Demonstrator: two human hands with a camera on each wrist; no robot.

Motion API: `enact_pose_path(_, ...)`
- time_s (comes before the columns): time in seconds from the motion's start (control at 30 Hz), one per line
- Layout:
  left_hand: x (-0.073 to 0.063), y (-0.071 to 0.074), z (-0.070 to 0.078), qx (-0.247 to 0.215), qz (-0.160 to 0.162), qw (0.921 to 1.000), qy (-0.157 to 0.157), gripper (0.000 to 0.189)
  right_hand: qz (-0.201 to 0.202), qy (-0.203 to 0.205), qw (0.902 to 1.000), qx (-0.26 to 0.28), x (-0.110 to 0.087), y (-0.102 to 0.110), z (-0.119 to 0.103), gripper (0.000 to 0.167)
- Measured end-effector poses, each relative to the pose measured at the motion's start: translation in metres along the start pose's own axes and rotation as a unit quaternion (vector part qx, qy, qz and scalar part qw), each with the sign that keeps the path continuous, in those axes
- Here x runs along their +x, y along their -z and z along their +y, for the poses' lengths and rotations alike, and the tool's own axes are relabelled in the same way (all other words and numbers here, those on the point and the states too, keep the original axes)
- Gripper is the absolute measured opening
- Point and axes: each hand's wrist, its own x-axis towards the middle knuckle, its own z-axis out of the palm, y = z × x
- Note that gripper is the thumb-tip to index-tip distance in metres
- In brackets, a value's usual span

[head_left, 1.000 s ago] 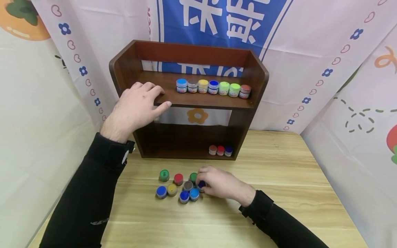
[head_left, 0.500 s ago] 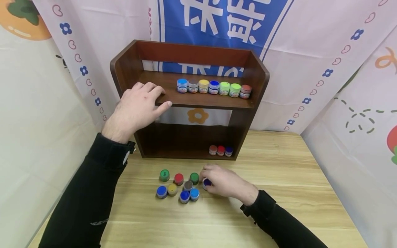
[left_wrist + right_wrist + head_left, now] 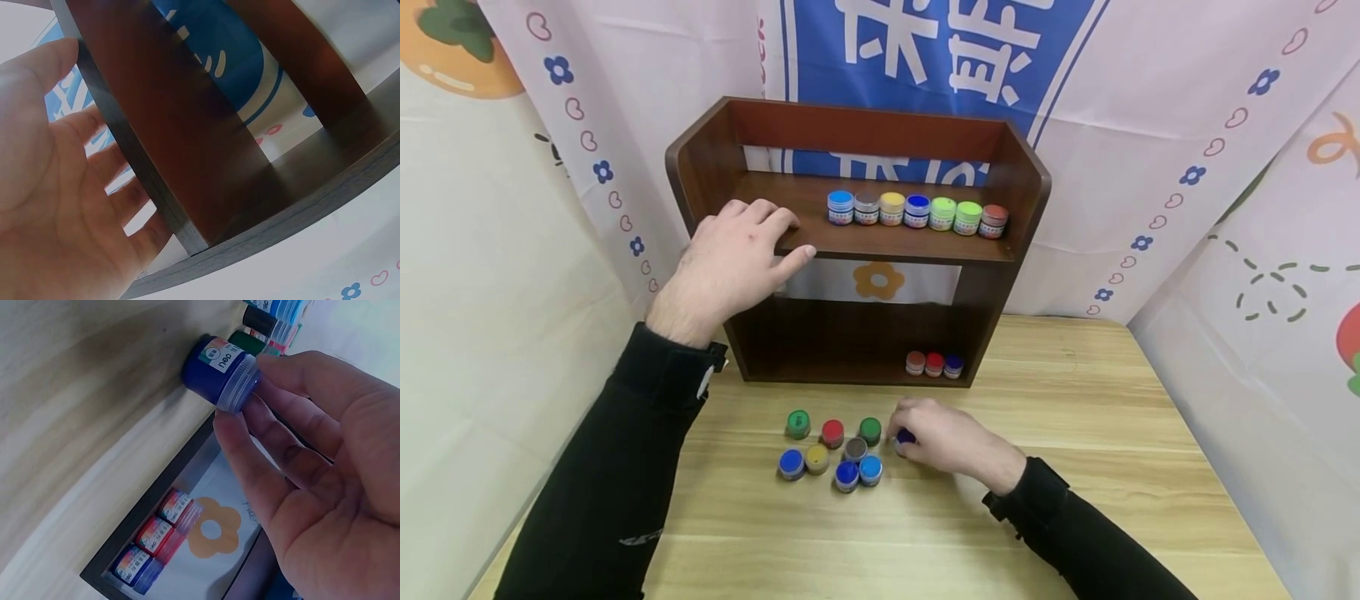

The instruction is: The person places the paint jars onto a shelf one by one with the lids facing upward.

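Note:
My right hand [image 3: 946, 440] pinches a dark blue paint jar [image 3: 212, 367] by its clear lid, between thumb and fingers. In the head view this jar stands just right of a loose group of paint jars on the table, partly hidden by my fingers. Nearest to it is a dark green jar [image 3: 870, 430]. My left hand [image 3: 724, 262] rests at the left end of the brown wooden shelf [image 3: 865, 242], fingers over the upper board and thumb across its front edge. In the left wrist view its fingertips touch the board's edge [image 3: 134, 147], holding no jar.
A row of several jars, among them a yellow jar [image 3: 892, 208], lines the upper board. At the lower right stand three more, including a red jar [image 3: 934, 364]. Red, yellow, grey, green and blue jars lie grouped on the wooden table [image 3: 1075, 400]. Printed cloth [image 3: 1150, 125] hangs behind.
My right hand has moved the dark blue jar a little to the right, away from the group of jars. The left hand has stayed in place.

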Motion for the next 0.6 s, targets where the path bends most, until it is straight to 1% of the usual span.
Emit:
enact_pose_path(0.17,0.0,-0.001,0.0,0.0,0.001,1.0,0.0,0.071,0.001,-0.004,1.0,0.003,0.001,0.008,0.003,0.017)
enact_pose_path(0.3,0.0,-0.001,0.0,0.001,0.0,1.0,0.001,0.071,0.008,-0.006,0.9999,-0.006,0.003,0.017,0.005,0.018)
enact_pose_path(0.47,0.0,-0.001,0.0,0.003,0.0,1.0,0.002,0.072,0.024,0.005,0.9996,-0.016,0.007,0.027,0.007,0.019)
enact_pose_path(0.6,0.0,-0.001,0.0,0.004,0.0,1.0,0.002,0.072,0.031,0.005,0.9994,-0.015,0.011,0.035,0.009,0.021)
